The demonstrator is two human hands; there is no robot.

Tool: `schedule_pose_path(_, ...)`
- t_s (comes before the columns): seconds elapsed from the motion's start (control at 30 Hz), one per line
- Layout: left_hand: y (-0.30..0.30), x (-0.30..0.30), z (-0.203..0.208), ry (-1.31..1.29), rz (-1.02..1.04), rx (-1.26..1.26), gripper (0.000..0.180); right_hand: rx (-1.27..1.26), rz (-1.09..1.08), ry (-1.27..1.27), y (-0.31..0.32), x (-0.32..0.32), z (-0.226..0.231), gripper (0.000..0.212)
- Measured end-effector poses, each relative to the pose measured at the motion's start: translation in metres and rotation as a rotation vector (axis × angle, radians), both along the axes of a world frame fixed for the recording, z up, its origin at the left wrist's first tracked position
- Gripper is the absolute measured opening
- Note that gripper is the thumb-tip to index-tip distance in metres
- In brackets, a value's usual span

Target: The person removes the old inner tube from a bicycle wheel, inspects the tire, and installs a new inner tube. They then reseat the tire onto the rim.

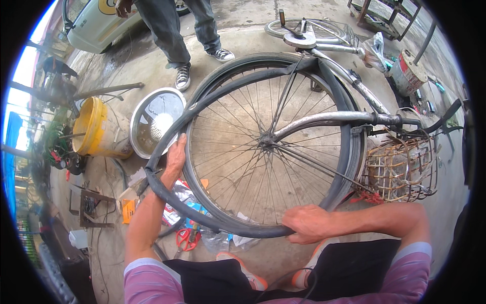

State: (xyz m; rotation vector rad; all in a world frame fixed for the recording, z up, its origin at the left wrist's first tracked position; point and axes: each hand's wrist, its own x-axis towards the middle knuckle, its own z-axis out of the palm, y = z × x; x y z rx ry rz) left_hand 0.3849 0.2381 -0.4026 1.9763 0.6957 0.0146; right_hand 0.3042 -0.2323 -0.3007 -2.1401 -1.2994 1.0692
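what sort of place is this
Probably an open-air bicycle repair spot: a bicycle lies on its side on concrete, a dark inner tube hangs partly off its wheel, and a basin of what looks like water sits nearby.

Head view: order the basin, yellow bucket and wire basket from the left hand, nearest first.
1. Basin: just ahead-left of the left hand.
2. Yellow bucket: farther left.
3. Wire basket: far right, across the bicycle wheel.

No readable text, only a yellow emblem and blurred marks on the white car
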Motion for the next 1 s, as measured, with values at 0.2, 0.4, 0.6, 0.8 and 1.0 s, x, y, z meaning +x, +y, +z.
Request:
schedule_pose_path(0.2,0.013,-0.026,-0.011,0.104,-0.005,-0.002,0.076,0.096,0.022,-0.147,-0.008,-0.003,-0.005,0.029)
schedule_pose_path(0.4,-0.011,0.061,0.030,-0.177,-0.206,0.293,0.073,0.104,-0.014,-0.177,-0.015,-0.006,-0.015,0.026)
schedule_pose_path(0.6,-0.009,0.148,0.047,-0.069,-0.336,0.447,0.075,0.066,-0.013,-0.147,-0.015,-0.007,-0.015,0.027)
schedule_pose_path(0.8,-0.004,0.156,0.033,0.087,-0.270,0.163,0.078,0.063,-0.054,-0.086,-0.016,-0.006,-0.016,0.029)
schedule_pose_path(1.0,0.009,0.163,0.026,0.089,-0.299,0.018,0.075,0.055,-0.056,-0.043,-0.017,-0.003,-0.015,0.029)
